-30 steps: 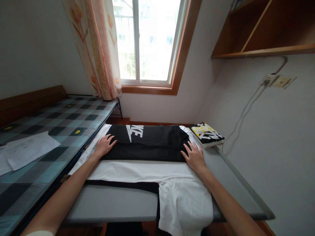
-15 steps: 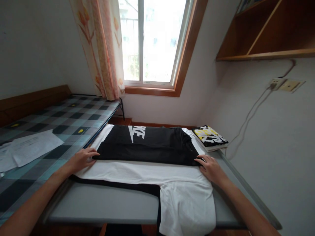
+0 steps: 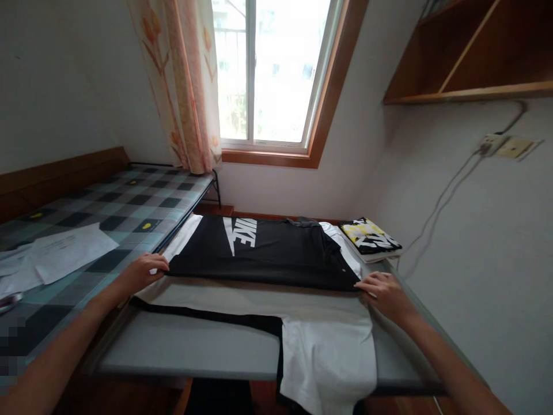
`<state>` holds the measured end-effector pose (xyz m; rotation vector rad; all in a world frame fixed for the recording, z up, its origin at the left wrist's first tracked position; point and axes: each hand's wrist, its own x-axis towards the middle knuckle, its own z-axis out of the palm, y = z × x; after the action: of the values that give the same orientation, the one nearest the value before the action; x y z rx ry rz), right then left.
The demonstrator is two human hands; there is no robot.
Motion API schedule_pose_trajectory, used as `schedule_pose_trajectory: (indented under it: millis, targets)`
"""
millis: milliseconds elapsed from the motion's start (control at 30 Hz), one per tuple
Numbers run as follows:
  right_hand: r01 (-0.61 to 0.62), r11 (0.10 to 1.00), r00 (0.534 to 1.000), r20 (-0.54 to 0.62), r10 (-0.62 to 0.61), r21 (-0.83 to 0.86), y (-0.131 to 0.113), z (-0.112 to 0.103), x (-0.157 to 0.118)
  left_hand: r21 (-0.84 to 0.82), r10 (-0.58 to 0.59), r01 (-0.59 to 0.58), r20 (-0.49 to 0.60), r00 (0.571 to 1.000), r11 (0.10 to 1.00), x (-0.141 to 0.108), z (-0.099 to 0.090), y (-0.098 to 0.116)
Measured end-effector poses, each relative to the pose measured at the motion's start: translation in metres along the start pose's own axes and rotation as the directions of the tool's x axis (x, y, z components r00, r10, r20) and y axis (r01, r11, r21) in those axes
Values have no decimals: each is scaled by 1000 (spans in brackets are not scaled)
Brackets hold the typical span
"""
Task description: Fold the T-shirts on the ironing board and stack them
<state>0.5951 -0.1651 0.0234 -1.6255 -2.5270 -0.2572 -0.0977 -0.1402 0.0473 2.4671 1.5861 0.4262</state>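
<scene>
A black shirt point(image 3: 285, 248) with white lettering and a white inner side lies across a grey table point(image 3: 194, 346). Its near black edge is pinched at both ends. My left hand point(image 3: 144, 272) closes on the left corner of that edge, and my right hand point(image 3: 382, 293) closes on the right corner. Below the edge, the white layer and a white sleeve point(image 3: 330, 357) spread toward me, the sleeve hanging past the table's front edge.
A folded black, white and yellow cloth point(image 3: 371, 235) rests on the table's back right corner. On the left stands a bed with a checked mattress point(image 3: 173, 193) and papers point(image 3: 71, 253). A wall shelf point(image 3: 475, 95) overhangs at right; cables point(image 3: 444, 196) hang below it.
Both hands have pinched the black edge and pulled it slightly apart; it looks tauter and a little raised. My right hand has shifted right. The view has shifted slightly.
</scene>
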Motion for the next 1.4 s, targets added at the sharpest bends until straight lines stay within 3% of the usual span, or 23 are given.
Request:
schedule_pose_trajectory:
  millis: [67, 133, 233, 367, 500, 633, 833, 967, 1200, 1400]
  targets:
    - [-16, 997, 996, 87, 10, 72, 1, 0, -7, -54, -10, 17, 130, 991, 998, -5, -1, 4]
    - [-55, 987, 990, 134, 35, 149, -1, -1, -7, -71, -41, 55, 192, 981, 996, -5, 1, 9]
    - [-109, 958, 990, 117, 80, 266, -6, -4, 7, -66, -76, 83, 102, 992, 994, 12, 7, 20]
    - [-141, 920, 990, 48, 133, 365, -10, -5, 49, -111, 13, -15, -19, 1000, 994, 58, 24, 42]
    - [-154, 906, 988, 74, 135, 393, -13, -1, 102, -119, 134, -140, -59, 989, 983, 109, 56, 64]
    - [-200, 908, 980, 90, 179, 368, -14, -1, 159, -67, 125, -135, -126, 984, 989, 136, 91, 74]
    - [-272, 919, 962, 121, 247, 285, -1, 8, 234, -45, 97, -105, -149, 984, 993, 135, 112, 70]
    - [-357, 913, 919, 251, 305, 199, 8, 26, 270, -55, 94, -104, -169, 981, 993, 133, 112, 70]
    - [-455, 886, 859, 309, 409, 92, 11, 58, 310, -58, 72, -85, -190, 979, 995, 133, 112, 76]
    - [-540, 839, 811, 312, 495, 72, 10, 73, 335, -60, 66, -81, -214, 975, 995, 134, 114, 75]
